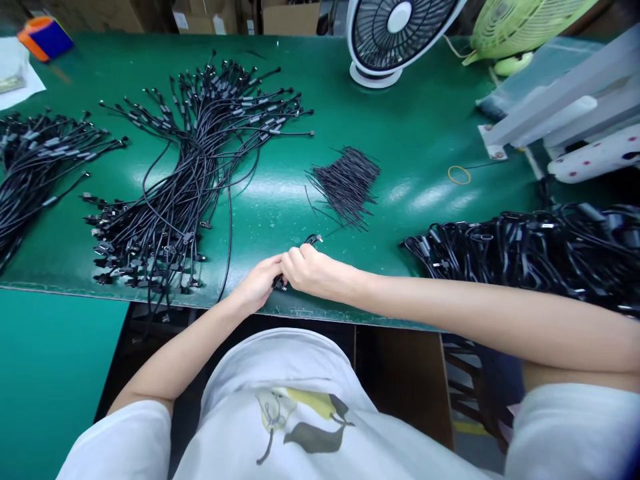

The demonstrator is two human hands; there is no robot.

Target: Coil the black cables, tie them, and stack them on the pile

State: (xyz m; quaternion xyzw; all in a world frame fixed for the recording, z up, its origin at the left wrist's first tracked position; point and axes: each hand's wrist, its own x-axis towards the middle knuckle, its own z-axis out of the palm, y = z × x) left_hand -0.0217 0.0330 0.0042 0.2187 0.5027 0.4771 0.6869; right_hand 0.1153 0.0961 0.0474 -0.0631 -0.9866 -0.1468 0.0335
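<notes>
My left hand [261, 284] and my right hand [306, 267] meet near the front edge of the green table, both closed around a bundled black cable [313, 239]. One end of it pokes out above my right fingers, and another bit with a metal plug shows below them. The fingers hide its middle. Just beyond my hands lies a heap of short black twist ties [349, 181]. To the left is a big spread of loose black cables [200, 147] with connectors at both ends. On the right sits a pile of bundled black cables [505, 253].
A white desk fan [376, 81] stands at the back, beside a green fan [525, 27]. Grey metal brackets [550, 113] lie at the right. More cables [30, 167] are at the far left. A yellow rubber band [459, 175] rests on the green table [420, 153].
</notes>
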